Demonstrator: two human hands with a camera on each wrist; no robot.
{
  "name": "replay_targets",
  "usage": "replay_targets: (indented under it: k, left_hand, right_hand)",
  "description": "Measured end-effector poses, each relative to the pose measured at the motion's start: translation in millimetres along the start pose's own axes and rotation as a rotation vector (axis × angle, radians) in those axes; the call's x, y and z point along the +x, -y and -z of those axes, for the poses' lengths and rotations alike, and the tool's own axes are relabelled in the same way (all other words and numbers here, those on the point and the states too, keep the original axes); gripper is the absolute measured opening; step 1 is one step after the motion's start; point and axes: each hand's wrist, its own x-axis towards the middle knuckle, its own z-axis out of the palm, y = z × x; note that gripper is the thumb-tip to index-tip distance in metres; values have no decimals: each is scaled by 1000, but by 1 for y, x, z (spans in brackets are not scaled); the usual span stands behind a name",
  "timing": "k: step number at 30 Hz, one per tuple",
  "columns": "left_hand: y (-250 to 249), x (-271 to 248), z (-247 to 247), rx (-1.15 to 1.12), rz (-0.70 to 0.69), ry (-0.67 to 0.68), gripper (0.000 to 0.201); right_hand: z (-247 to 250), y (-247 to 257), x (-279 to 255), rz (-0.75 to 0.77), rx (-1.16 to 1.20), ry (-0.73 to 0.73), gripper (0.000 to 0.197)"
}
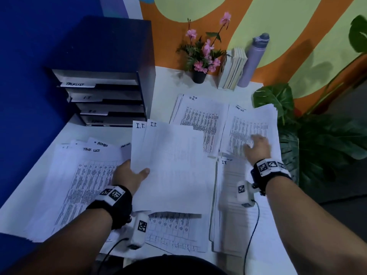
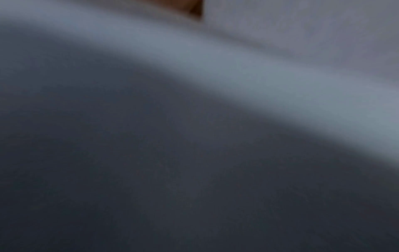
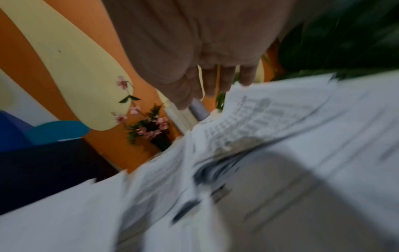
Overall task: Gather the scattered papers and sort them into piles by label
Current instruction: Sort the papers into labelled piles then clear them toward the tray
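My left hand [image 1: 132,174] grips the left edge of a few sheets marked "I.T." [image 1: 170,165], thumb on top, lifted over the middle of the white table [image 1: 162,82]. My right hand [image 1: 257,146] reaches with straight fingers [image 3: 224,80] over the "Task List" pile [image 1: 252,126] at the far right; contact is unclear. An "H.R." pile [image 1: 200,116] lies behind the held sheets. Another "I.T." pile [image 1: 232,205] lies under my right wrist. Mixed sheets marked "Task List" and "Admin" [image 1: 85,175] lie at the left. The left wrist view shows only blurred paper [image 2: 280,76].
A dark labelled tray stack [image 1: 105,100] stands at the back left. A flower pot [image 1: 199,76], upright books [image 1: 232,70] and a lilac bottle [image 1: 253,60] line the back wall. A large leafy plant [image 1: 317,145] stands beyond the table's right edge.
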Motion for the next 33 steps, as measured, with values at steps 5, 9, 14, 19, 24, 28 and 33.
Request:
replay_targets:
  k: [5, 9, 14, 19, 24, 28, 33]
  left_hand:
    - [3, 1, -3, -10, 7, 36, 36]
    - [-1, 0, -1, -45, -25, 30, 30]
    - [-1, 5, 8, 30, -9, 36, 33]
    - [-2, -1, 5, -8, -42, 156, 35]
    - [0, -3, 1, -104, -56, 222, 37]
    - [12, 10, 5, 28, -157, 148, 26]
    - [30, 21, 17, 169, -189, 64, 40]
  right_hand:
    - [-57, 36, -58, -89, 462, 309, 52]
    - [-84, 41, -76, -148, 472, 291, 5]
    - [-89, 37, -75, -106, 400, 132, 36]
    - [-102, 41, -95, -137, 679, 260, 20]
    - [-91, 40, -106, -145, 590, 128, 52]
    - [-60, 7, -105, -183, 391, -17, 54]
    - [-19, -45, -103, -217, 221, -133, 55]
